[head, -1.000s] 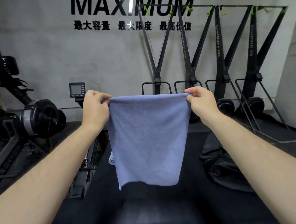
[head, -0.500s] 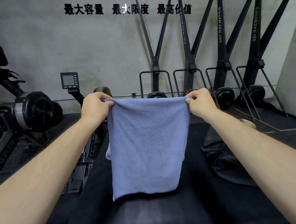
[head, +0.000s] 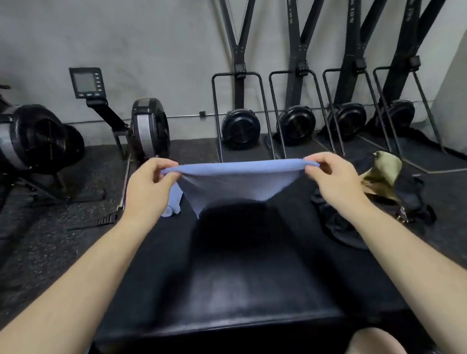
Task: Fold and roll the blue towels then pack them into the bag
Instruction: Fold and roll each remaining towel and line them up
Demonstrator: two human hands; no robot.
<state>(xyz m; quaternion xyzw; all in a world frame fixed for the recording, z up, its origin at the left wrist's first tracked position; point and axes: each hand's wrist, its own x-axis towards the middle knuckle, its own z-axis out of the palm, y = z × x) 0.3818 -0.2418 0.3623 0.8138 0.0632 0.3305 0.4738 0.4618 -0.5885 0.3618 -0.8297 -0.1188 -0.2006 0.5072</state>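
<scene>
Black bag (head: 342, 225) beside black bench (head: 249, 271)

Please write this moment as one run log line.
left hand: pinches corner | right hand: pinches corner | blue terry towel: held stretched over black padded bench

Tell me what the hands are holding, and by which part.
The blue towel: left hand and right hand each pinch a top corner.
</scene>
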